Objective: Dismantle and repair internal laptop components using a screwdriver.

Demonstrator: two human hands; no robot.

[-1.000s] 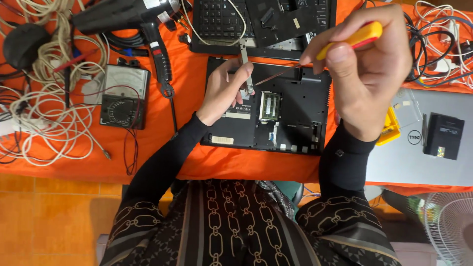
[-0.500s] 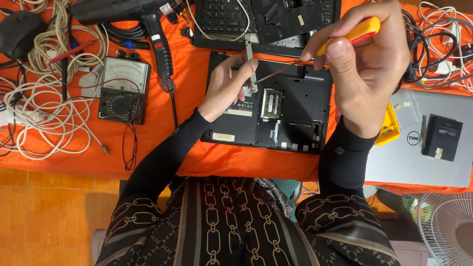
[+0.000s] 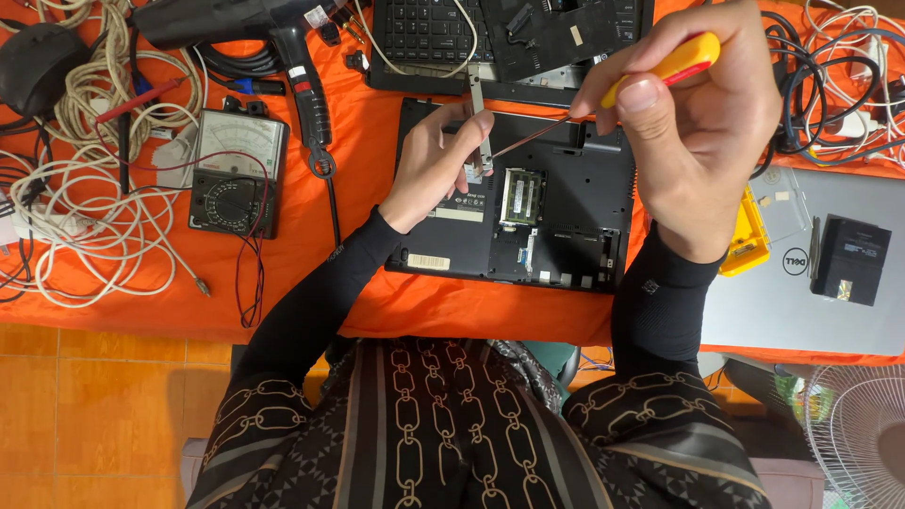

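An opened black laptop base (image 3: 566, 221) lies underside up on the orange cloth, with its green memory board (image 3: 521, 196) exposed. My left hand (image 3: 436, 165) pinches a thin grey metal bracket (image 3: 476, 118) upright over the base's upper left part. My right hand (image 3: 693, 123) grips a screwdriver with a yellow and red handle (image 3: 671, 64). Its thin shaft (image 3: 528, 139) slants down left, and the tip meets the lower end of the bracket near my left fingers.
A black keyboard panel (image 3: 443, 38) lies behind the base. At left are an analogue multimeter (image 3: 236, 174), a black heat gun (image 3: 283, 38) and tangled white cables (image 3: 85, 217). A silver laptop (image 3: 811, 273) with a black block sits at right, a fan at bottom right.
The view has shifted slightly. Both hands stay at the bracket, with the screwdriver tip still against it.
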